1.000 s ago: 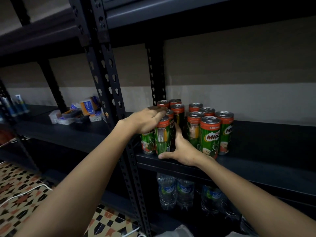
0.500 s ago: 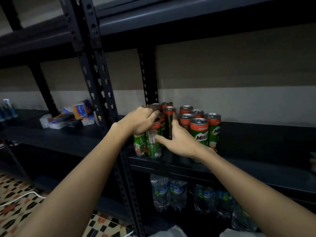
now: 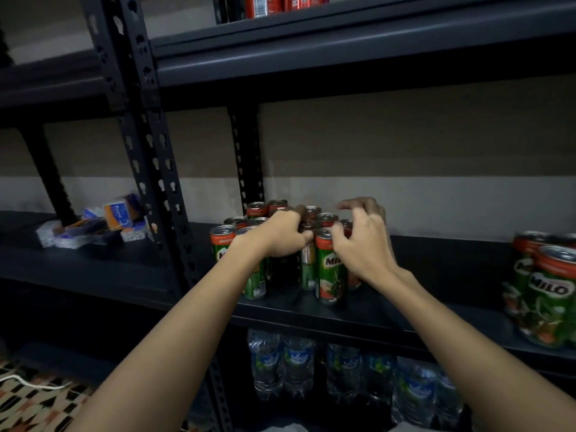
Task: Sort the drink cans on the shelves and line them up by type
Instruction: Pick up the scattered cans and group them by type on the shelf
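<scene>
A cluster of green Milo cans point(image 3: 330, 269) with orange tops stands on the dark middle shelf point(image 3: 389, 310), beside the upright post. My left hand point(image 3: 280, 235) reaches in from the left, its fingers curled over the tops of cans in the middle of the cluster. My right hand point(image 3: 363, 244) arches over the cluster's right side. Its fingers curl behind the cans and its thumb lies on the front can's rim. A second group of Milo cans point(image 3: 544, 294) stands at the right edge of the same shelf. The cans under my hands are partly hidden.
Red cans point(image 3: 271, 4) stand on the top shelf. Water bottles point(image 3: 296, 366) fill the shelf below. Small blue and orange packets point(image 3: 103, 222) lie on the shelf bay to the left. A perforated black post point(image 3: 156, 169) stands just left of the cluster.
My right hand has risen from the shelf in front of the cans to their tops and curled over them. My left hand moved right into the cluster. The view shifted, showing the right-hand cans.
</scene>
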